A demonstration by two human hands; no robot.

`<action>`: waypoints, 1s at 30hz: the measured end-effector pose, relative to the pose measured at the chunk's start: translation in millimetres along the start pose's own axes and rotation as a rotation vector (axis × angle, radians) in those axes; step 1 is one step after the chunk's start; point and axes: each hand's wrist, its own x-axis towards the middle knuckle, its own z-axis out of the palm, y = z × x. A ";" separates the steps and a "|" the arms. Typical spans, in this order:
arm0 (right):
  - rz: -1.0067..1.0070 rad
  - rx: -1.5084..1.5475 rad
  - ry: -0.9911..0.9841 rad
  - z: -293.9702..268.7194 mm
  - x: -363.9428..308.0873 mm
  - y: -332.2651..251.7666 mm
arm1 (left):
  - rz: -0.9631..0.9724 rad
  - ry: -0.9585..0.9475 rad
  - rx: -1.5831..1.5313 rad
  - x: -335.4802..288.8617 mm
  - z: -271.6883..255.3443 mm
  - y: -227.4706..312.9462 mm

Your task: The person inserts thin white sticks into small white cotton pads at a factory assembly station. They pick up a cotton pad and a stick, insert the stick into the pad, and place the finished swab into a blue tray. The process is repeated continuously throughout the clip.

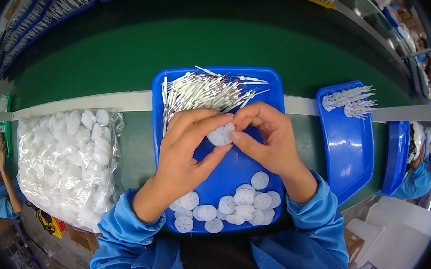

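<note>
Above the blue tray [235, 172] I hold a small round translucent white plastic disc [220, 134] with both hands. My left hand [183, 142] is closed on its left side, thumb below and fingers above. My right hand [269, 139] pinches at the disc's right edge; whether a thin part is also between those fingertips I cannot tell. Behind my hands, a heap of thin white sticks [199, 92] with some dark ends fills the far part of the tray. Several loose white discs [245, 198] lie along its near side.
A clear bag of white discs [65, 161] stands at the left. On the right, another blue tray [346, 152] holds assembled white pieces [351, 100]. A green conveyor belt [183, 38] runs beyond, with more filled trays past it. Co-workers in blue sleeves sit at both sides.
</note>
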 end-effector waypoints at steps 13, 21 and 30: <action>-0.437 -1.476 -0.196 -3.6 4.5 -10.1 | -0.245 0.169 -0.457 -8.1 -10.2 -14.0; -0.377 -1.099 -0.027 -12.8 13.9 -19.4 | -0.421 0.156 -0.618 -6.0 -4.6 -14.7; -0.267 -0.471 0.021 4.4 2.6 -5.8 | -0.424 0.042 -0.582 -6.1 -4.6 -9.0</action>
